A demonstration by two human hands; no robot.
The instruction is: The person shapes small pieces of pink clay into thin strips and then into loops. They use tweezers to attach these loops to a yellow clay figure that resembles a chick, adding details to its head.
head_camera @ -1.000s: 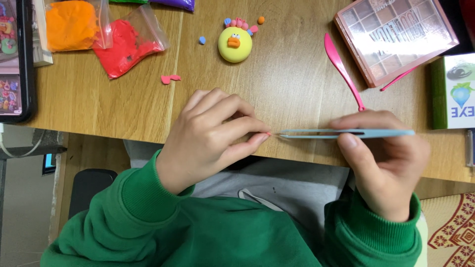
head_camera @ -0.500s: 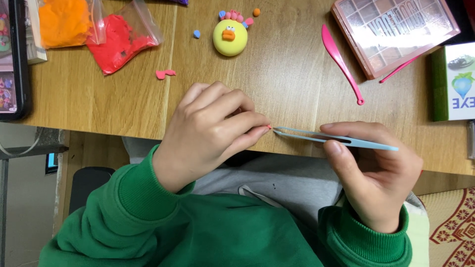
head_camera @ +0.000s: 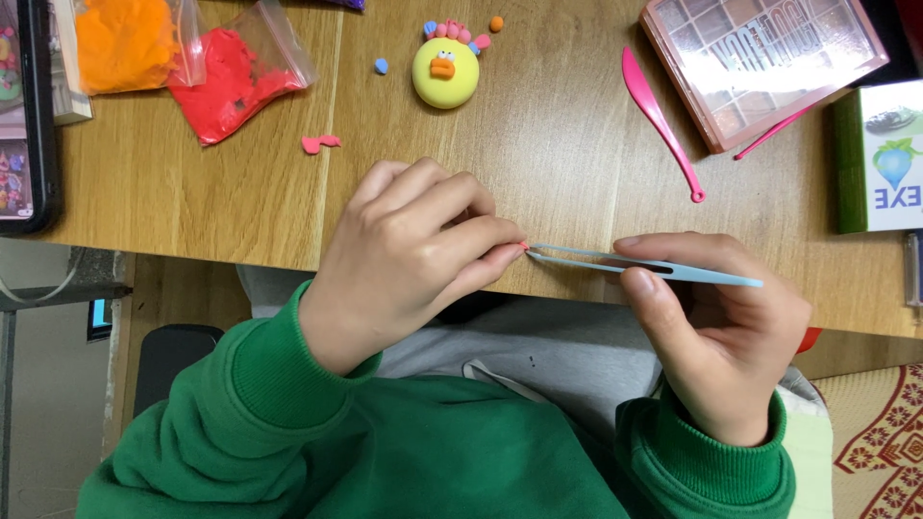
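Pinching thin pale-blue plastic tweezers [head_camera: 642,266], our right hand [head_camera: 716,332] meets our left hand [head_camera: 413,255], clamped on a tiny red clay bit [head_camera: 524,247]; round yellow clay chick [head_camera: 446,72] at twelve o'clock on the wooden tabletop [head_camera: 558,144].

- The left hand [head_camera: 409,255] lies back upward near the middle of the view, its fingers curled inward and bunched so the tips point right.
- Its thumb and forefinger tips are pinched together at the hand's right end.
- The left wrist runs down and left into a green sleeve [head_camera: 279,384] with a ribbed cuff.
- The right hand [head_camera: 721,332] sits to the right and slightly nearer, its fingers folded over, thumb and forefinger pressed together in a narrow grip.
- The right wrist drops into a matching cuff at the near right.
- The two hands are near, fingertips facing, not touching.
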